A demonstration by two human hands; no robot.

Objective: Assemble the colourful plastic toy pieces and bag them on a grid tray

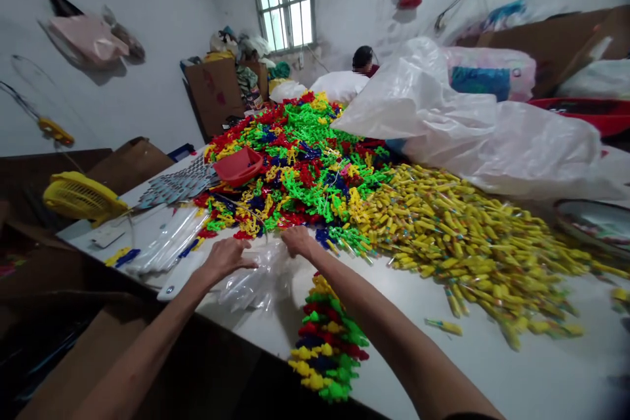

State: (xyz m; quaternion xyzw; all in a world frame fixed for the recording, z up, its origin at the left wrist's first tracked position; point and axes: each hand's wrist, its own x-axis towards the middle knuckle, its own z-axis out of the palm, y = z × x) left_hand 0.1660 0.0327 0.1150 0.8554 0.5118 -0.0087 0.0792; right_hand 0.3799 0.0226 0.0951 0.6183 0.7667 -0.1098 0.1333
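Note:
Clear plastic bags [258, 282] lie crumpled on the white table in front of me. My right hand [298, 241] is closed at their far edge, with the plastic between its fingers. At the near left side of the bags is my left hand [229, 257], its thumb stretched out and apart from its bent fingers. Under my right forearm, at the table's front edge, rows of red, yellow, green and blue plastic figures [327, 341] are lined up. A large heap of loose figures [305, 164] in the same colours rises beyond both hands.
Yellow tube-like pieces [457, 230] are heaped on the right. A red scoop [239, 167] rests on the coloured heap. Left are long clear sleeves [170, 239], printed cards [180, 182] and a yellow basket [83, 198]. A large white plastic sack [467, 125] and a person [363, 62] are behind.

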